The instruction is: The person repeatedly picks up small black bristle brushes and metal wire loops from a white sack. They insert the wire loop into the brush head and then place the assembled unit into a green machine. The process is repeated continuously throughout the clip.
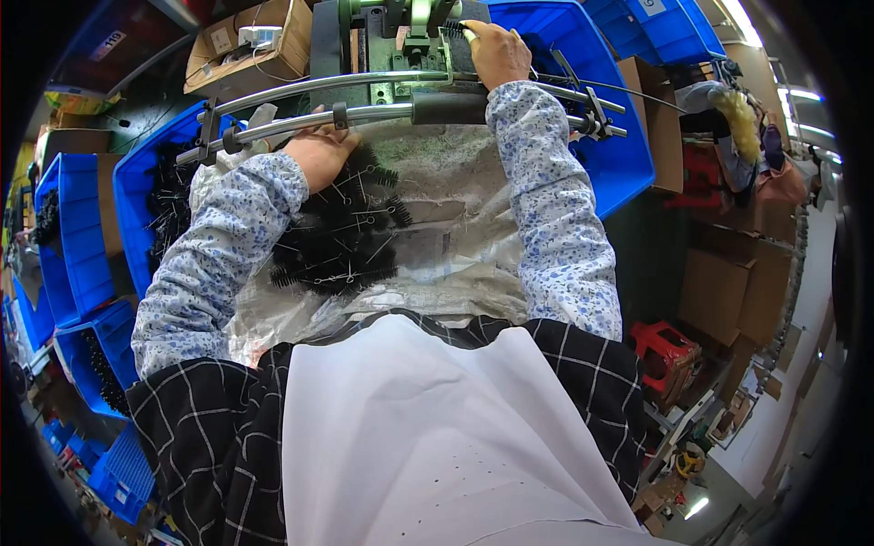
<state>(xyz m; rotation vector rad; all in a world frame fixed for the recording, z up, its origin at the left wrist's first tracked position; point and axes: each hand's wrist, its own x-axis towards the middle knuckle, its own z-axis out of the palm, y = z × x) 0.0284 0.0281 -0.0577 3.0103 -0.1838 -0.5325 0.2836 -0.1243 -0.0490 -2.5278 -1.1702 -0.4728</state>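
My right hand (pixel 500 56) is at the machine (pixel 382 55), its thumb and fingers closed on a small black bristle brush (pixel 452 30) beside the metal clamp parts. My left hand (pixel 319 156) is lower and to the left, at the top edge of a pile of black twisted-wire brushes (pixel 341 241). Its fingers are bent and partly behind the metal rail (pixel 378 113), so what they hold is hidden. The brushes, with thin wire stems, lie on a whitish plastic sheet (pixel 455 209) in front of me.
Two curved metal rails cross ahead of me, one with a black sleeve (pixel 450 108). Blue bins stand left (pixel 137 214) and right (pixel 619 136); the left one holds black brushes. A cardboard box (pixel 284 45) sits far left, and a red stool (pixel 666 353) stands at right.
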